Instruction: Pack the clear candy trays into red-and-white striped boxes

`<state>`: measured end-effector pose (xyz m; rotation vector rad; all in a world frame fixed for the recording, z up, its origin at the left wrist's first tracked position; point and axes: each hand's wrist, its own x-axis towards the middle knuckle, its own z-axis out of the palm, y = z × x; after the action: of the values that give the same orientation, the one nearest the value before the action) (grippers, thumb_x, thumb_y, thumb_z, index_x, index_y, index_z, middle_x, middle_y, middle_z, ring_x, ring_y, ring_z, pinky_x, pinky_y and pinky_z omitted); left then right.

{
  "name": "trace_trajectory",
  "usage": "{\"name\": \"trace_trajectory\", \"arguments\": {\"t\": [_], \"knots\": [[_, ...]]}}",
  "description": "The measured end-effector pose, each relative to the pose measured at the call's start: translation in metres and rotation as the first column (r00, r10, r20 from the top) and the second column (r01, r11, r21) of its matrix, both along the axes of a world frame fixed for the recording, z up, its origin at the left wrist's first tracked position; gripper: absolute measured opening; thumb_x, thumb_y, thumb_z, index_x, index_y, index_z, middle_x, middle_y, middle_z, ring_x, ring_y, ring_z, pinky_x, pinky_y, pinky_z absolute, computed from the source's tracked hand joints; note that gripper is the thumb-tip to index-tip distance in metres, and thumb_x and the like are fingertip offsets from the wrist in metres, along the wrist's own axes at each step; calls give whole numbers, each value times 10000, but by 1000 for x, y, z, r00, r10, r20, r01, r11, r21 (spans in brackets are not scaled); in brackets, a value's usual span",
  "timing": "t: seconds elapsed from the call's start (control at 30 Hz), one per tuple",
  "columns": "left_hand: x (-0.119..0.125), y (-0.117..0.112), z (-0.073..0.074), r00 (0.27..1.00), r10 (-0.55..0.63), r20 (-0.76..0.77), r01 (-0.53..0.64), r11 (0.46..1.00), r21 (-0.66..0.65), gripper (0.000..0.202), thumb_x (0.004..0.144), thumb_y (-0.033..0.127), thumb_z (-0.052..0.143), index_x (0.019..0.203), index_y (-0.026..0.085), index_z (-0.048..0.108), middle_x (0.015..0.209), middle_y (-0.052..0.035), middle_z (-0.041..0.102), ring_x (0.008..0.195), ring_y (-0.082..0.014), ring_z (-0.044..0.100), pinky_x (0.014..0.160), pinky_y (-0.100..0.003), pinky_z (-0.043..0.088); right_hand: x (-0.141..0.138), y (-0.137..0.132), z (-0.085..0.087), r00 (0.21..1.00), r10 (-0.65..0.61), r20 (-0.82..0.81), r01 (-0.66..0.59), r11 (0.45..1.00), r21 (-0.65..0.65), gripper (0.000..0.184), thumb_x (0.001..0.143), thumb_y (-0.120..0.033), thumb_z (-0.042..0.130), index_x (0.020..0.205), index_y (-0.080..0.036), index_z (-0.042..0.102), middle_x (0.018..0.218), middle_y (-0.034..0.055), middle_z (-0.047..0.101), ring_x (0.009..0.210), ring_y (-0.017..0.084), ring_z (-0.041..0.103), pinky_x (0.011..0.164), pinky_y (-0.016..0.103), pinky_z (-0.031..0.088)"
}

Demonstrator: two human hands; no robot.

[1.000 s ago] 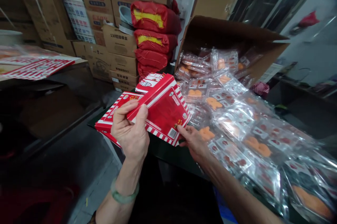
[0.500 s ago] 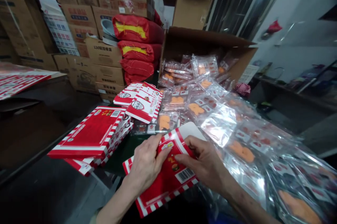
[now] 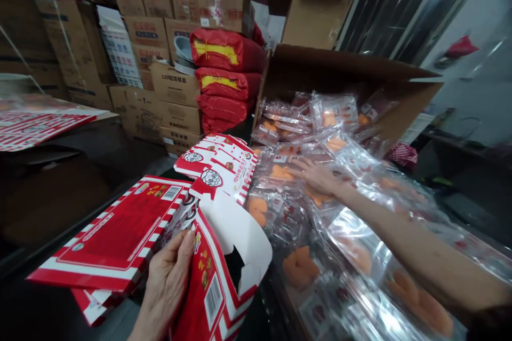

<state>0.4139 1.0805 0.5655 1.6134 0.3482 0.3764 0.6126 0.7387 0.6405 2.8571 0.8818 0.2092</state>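
My left hand [image 3: 171, 269] is closed around the side of a red and white striped paper food box [image 3: 206, 271]. The box's end is open, with a white flap curling outward, and a barcode faces up. My right hand [image 3: 316, 175] reaches forward over a pile of clear plastic packets [image 3: 346, 223], its fingers stretched out against one packet with an orange piece inside. Whether the fingertips grip it is not shown. Beside my left hand lies a stack of flat red boxes [image 3: 120, 234], and behind it are several white-topped printed boxes [image 3: 220, 165].
A large open carton [image 3: 340, 66] full of packets stands behind the pile. Red wrapped bundles [image 3: 228, 55] and stacked brown cartons [image 3: 176, 85] rise at the back left. More striped boxes [image 3: 44, 125] lie on a surface at far left.
My right hand has let go of the box and moved up and right onto the packets. The box, in my left hand, has gone from flat to opened and shifted left.
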Motion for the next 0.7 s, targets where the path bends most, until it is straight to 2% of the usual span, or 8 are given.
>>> {"name": "trace_trajectory", "arguments": {"t": [0.1, 0.27, 0.33, 0.4, 0.53, 0.57, 0.67, 0.7], "knots": [[2, 3, 7, 999, -13, -48, 6, 990, -144, 622, 500, 753, 695, 688, 164, 634, 622, -27, 629, 603, -183, 578, 559, -243, 509, 17, 2, 11, 991, 79, -104, -71, 994, 78, 499, 815, -76, 483, 1238, -306, 613, 1386, 70, 504, 1325, 312, 374, 1055, 557, 300], [1, 0, 22, 991, -54, -126, 2, 926, -377, 572, 447, 672, 776, 670, 173, 607, 441, 27, 501, 383, -128, 420, 359, -239, 369, 13, 0, 39, 975, 188, -120, -151, 953, 262, 332, 737, -165, 635, 1047, -245, 721, 1176, 56, 660, 1130, 254, 560, 1033, 437, 368], [1, -2, 23, 984, -106, -143, 33, 898, -439, 544, 522, 662, 752, 716, 173, 614, 441, 26, 509, 367, -130, 420, 360, -244, 365, 6, -2, 50, 981, 184, -63, -143, 900, 412, 262, 702, -218, 695, 959, -226, 740, 1074, 55, 699, 1029, 234, 614, 974, 384, 421], [3, -5, 20, 988, -127, -90, 72, 886, -458, 525, 596, 655, 718, 767, 168, 622, 521, 5, 578, 421, -145, 486, 420, -256, 420, -5, -5, 61, 992, 112, 54, -122, 795, 594, 222, 656, -264, 748, 869, -201, 740, 931, 54, 720, 895, 207, 641, 868, 330, 467], [7, -10, 13, 992, 5, 122, 24, 972, -235, 492, 716, 622, 642, 889, 162, 632, 735, -24, 657, 610, -163, 574, 548, -246, 467, -44, -3, 86, 940, -150, 308, -202, 482, 853, 226, 746, -370, 673, 871, -181, 676, 796, 33, 670, 665, 132, 585, 651, 272, 480], [7, -11, 13, 983, 54, 178, -29, 989, -142, 479, 738, 609, 624, 902, 159, 634, 758, -26, 655, 647, -163, 576, 575, -239, 467, -59, 0, 94, 925, -200, 324, -239, 357, 903, 225, 771, -369, 643, 891, -179, 658, 823, 36, 660, 647, 130, 582, 595, 267, 479], [8, -19, 15, 934, 146, 325, -179, 981, 74, 419, 785, 548, 586, 895, 147, 637, 770, -30, 646, 701, -161, 577, 660, -241, 468, -115, 16, 119, 951, -218, 219, -256, -160, 953, 118, 757, -258, 645, 838, -173, 641, 916, 56, 647, 694, 156, 626, 505, 266, 484], [8, -22, 15, 921, 150, 360, -201, 974, 108, 394, 796, 524, 577, 892, 146, 635, 770, -31, 646, 702, -161, 581, 679, -246, 470, -134, 23, 125, 967, -191, 170, -223, -305, 926, 54, 754, -212, 639, 792, -174, 642, 944, 59, 648, 744, 166, 640, 515, 268, 497]]}}
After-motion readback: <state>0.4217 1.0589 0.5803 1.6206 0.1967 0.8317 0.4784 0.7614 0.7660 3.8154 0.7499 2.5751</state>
